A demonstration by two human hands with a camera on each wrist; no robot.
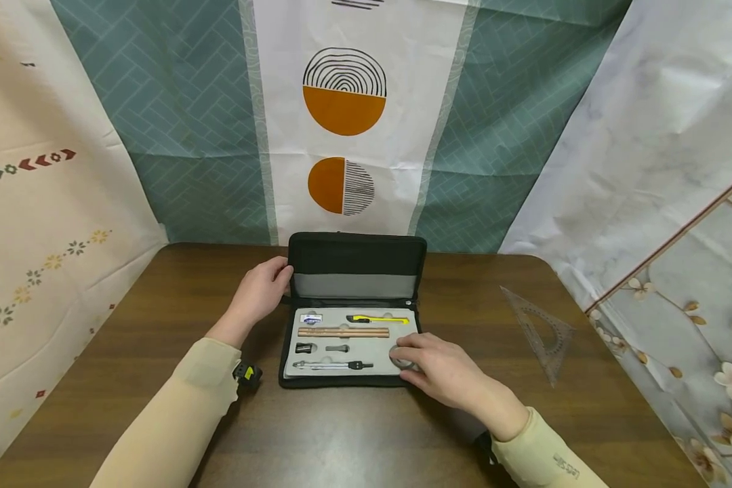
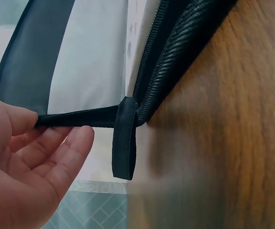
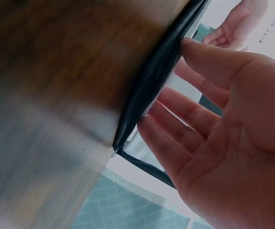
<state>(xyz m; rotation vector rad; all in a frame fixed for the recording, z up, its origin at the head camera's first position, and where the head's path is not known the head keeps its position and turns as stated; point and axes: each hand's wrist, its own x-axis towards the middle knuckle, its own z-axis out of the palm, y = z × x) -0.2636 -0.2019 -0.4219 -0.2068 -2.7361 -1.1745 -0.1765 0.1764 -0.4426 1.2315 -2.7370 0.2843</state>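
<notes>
A black zip case (image 1: 354,381) lies unfolded on the table with its lid (image 1: 350,254) raised. My left hand (image 1: 260,293) pinches the lid's left edge between thumb and fingers, near a black fabric loop (image 2: 124,140). Over the right part of the case's pale tray (image 1: 335,315), my right hand (image 1: 442,371) rests with fairly straight fingers on a round grey object (image 1: 398,360), partly hidden. The thumb is by the case's near edge. Also in the tray are a yellow cutter (image 1: 379,319), wooden pencils (image 1: 343,332), a black sharpener (image 1: 303,348), an eraser (image 1: 312,319) and a compass (image 1: 332,365).
A clear plastic triangle ruler (image 1: 539,332) lies on the brown wooden table (image 1: 305,434), right of the case. Patterned cloth (image 1: 348,224) hangs behind the table, and more cloth hangs along both sides.
</notes>
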